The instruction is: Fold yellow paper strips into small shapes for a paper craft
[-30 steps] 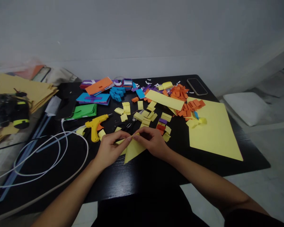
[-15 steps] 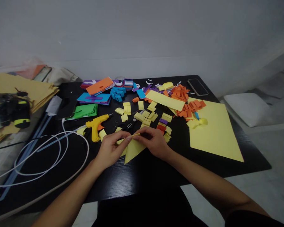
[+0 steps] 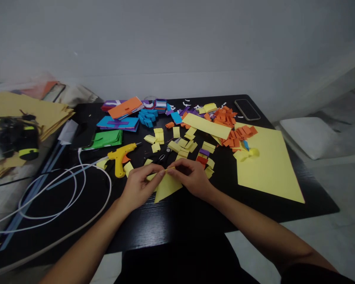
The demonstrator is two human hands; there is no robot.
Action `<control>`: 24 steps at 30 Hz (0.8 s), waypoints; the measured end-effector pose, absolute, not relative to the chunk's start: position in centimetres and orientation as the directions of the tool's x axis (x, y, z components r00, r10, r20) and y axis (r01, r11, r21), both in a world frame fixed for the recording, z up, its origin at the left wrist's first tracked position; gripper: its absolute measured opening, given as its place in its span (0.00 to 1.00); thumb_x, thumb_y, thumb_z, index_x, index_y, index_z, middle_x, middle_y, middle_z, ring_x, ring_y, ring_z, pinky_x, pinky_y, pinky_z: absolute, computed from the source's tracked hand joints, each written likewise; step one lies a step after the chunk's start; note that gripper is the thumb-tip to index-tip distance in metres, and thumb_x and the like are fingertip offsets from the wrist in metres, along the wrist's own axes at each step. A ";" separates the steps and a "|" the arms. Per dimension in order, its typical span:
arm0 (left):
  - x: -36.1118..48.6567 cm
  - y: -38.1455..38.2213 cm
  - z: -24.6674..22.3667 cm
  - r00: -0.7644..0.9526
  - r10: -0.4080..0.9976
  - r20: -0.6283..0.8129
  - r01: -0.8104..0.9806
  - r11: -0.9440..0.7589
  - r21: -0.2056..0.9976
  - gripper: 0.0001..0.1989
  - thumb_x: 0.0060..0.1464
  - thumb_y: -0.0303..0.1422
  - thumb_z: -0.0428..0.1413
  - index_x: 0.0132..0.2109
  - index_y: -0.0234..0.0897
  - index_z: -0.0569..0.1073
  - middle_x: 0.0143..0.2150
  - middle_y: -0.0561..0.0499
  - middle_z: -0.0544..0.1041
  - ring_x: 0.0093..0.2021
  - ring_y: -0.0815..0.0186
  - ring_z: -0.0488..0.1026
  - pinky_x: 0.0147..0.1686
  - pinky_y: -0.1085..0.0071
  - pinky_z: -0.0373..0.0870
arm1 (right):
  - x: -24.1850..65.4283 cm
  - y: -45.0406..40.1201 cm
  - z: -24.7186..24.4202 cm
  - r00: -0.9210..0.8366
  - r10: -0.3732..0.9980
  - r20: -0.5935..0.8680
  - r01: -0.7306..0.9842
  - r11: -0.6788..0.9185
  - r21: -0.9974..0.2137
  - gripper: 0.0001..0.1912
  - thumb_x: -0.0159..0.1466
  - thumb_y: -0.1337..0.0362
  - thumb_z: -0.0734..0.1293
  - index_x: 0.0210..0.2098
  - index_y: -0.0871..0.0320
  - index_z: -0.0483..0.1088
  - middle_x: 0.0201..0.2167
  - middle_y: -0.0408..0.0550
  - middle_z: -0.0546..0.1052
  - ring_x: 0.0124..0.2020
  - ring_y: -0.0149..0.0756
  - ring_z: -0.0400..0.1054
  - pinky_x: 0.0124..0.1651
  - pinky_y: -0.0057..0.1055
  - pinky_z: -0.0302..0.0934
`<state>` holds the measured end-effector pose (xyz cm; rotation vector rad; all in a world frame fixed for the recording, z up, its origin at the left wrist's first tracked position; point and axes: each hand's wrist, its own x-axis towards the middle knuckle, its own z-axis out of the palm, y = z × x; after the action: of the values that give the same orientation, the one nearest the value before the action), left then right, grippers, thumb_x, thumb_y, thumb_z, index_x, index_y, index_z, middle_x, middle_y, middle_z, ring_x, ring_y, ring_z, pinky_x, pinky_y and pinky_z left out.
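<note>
A piece of yellow paper (image 3: 168,187) is pinched between both hands over the front of the black table. My left hand (image 3: 140,184) grips its upper edge between thumb and forefinger. Close beside it, my right hand (image 3: 192,178) pinches the same edge, the fingertips of the two hands nearly touching. The paper hangs in a slanted, pointed shape below the fingers. Just beyond the hands lie small folded yellow paper pieces (image 3: 183,152) and a pair of scissors (image 3: 162,157), partly covered. A yellow glue gun (image 3: 120,157) rests left of my left hand.
A large yellow sheet (image 3: 269,165) lies at the right, with orange folded pieces (image 3: 225,116) and a phone (image 3: 247,109) behind. Bundles of blue (image 3: 118,122) and green paper (image 3: 106,139) stand at the back left. A white cable (image 3: 109,193) loops across the left side.
The yellow paper's lower point has shifted very slightly up and left. Both hands keep their pinch in almost the same place.
</note>
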<state>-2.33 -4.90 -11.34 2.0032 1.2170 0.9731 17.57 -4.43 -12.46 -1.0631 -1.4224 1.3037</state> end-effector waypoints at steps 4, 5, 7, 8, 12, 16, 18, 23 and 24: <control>-2.2 -5.0 -11.4 0.300 0.903 0.308 0.471 -0.421 0.776 0.06 0.63 0.31 0.58 0.39 0.36 0.79 0.33 0.53 0.82 0.30 0.70 0.76 0.30 0.78 0.69 | 17.6 -4.4 -12.4 -0.223 0.970 0.093 0.010 0.098 -0.995 0.07 0.63 0.60 0.73 0.35 0.57 0.80 0.32 0.46 0.82 0.33 0.34 0.75 0.36 0.30 0.67; -2.2 -5.0 -11.4 0.296 0.903 0.311 0.470 -0.421 0.776 0.06 0.63 0.31 0.58 0.39 0.36 0.79 0.33 0.53 0.82 0.30 0.71 0.76 0.30 0.78 0.69 | 17.6 -4.4 -12.3 -0.228 0.969 0.098 0.012 0.104 -0.995 0.06 0.64 0.60 0.72 0.35 0.56 0.80 0.33 0.46 0.83 0.34 0.35 0.75 0.37 0.30 0.68; -2.2 -5.0 -11.5 0.283 0.907 0.313 0.471 -0.416 0.778 0.06 0.63 0.31 0.58 0.39 0.36 0.79 0.33 0.53 0.82 0.30 0.71 0.76 0.29 0.79 0.69 | 17.7 -4.3 -12.3 -0.242 0.965 0.103 0.016 0.111 -0.994 0.06 0.65 0.61 0.72 0.37 0.56 0.80 0.35 0.46 0.83 0.37 0.36 0.76 0.40 0.31 0.68; -2.2 -5.0 -11.5 0.278 0.909 0.311 0.472 -0.411 0.780 0.06 0.63 0.31 0.58 0.39 0.36 0.79 0.32 0.53 0.82 0.29 0.71 0.76 0.28 0.78 0.68 | 17.7 -4.3 -12.2 -0.249 0.963 0.103 0.017 0.111 -0.994 0.06 0.65 0.61 0.71 0.37 0.55 0.80 0.36 0.46 0.83 0.38 0.37 0.77 0.42 0.32 0.69; -2.3 -4.8 -11.6 0.261 0.918 0.299 0.475 -0.392 0.788 0.07 0.63 0.32 0.58 0.38 0.36 0.80 0.32 0.52 0.82 0.29 0.70 0.76 0.28 0.78 0.68 | 18.0 -4.3 -12.1 -0.272 0.959 0.082 0.037 0.096 -0.995 0.08 0.67 0.61 0.69 0.39 0.55 0.81 0.37 0.47 0.84 0.39 0.38 0.76 0.43 0.33 0.68; -2.3 -4.8 -11.6 0.260 0.918 0.301 0.470 -0.392 0.791 0.07 0.63 0.32 0.58 0.38 0.35 0.80 0.32 0.52 0.82 0.30 0.70 0.77 0.30 0.78 0.70 | 17.8 -4.4 -12.3 -0.260 0.963 0.069 0.018 0.076 -0.997 0.10 0.67 0.59 0.68 0.40 0.56 0.80 0.37 0.48 0.83 0.37 0.37 0.75 0.40 0.32 0.67; -2.3 -4.9 -11.6 0.276 0.910 0.309 0.457 -0.407 0.791 0.07 0.62 0.32 0.59 0.38 0.35 0.80 0.32 0.52 0.82 0.31 0.69 0.77 0.31 0.78 0.71 | 17.6 -4.5 -12.4 -0.247 0.967 0.060 0.025 0.069 -0.997 0.09 0.65 0.58 0.71 0.38 0.57 0.80 0.34 0.47 0.82 0.34 0.36 0.74 0.37 0.31 0.66; -2.0 -4.9 -11.6 0.304 0.902 0.305 0.451 -0.419 0.788 0.07 0.63 0.32 0.58 0.38 0.35 0.80 0.33 0.52 0.82 0.31 0.69 0.78 0.32 0.78 0.71 | 17.5 -4.5 -12.5 -0.241 0.967 0.084 0.112 0.114 -0.987 0.09 0.65 0.58 0.71 0.35 0.58 0.78 0.30 0.46 0.80 0.30 0.34 0.71 0.33 0.29 0.62; -2.0 -4.9 -11.6 0.300 0.906 0.299 0.455 -0.412 0.790 0.07 0.63 0.32 0.58 0.38 0.35 0.80 0.32 0.52 0.82 0.31 0.69 0.78 0.31 0.78 0.70 | 17.5 -4.5 -12.4 -0.245 0.965 0.093 0.123 0.126 -0.984 0.09 0.65 0.59 0.70 0.35 0.58 0.78 0.31 0.46 0.80 0.31 0.34 0.71 0.34 0.30 0.62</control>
<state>-2.00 -4.92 -11.63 1.9929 1.2063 1.0083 17.49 -4.52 -12.45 -1.1023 -1.5392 1.2298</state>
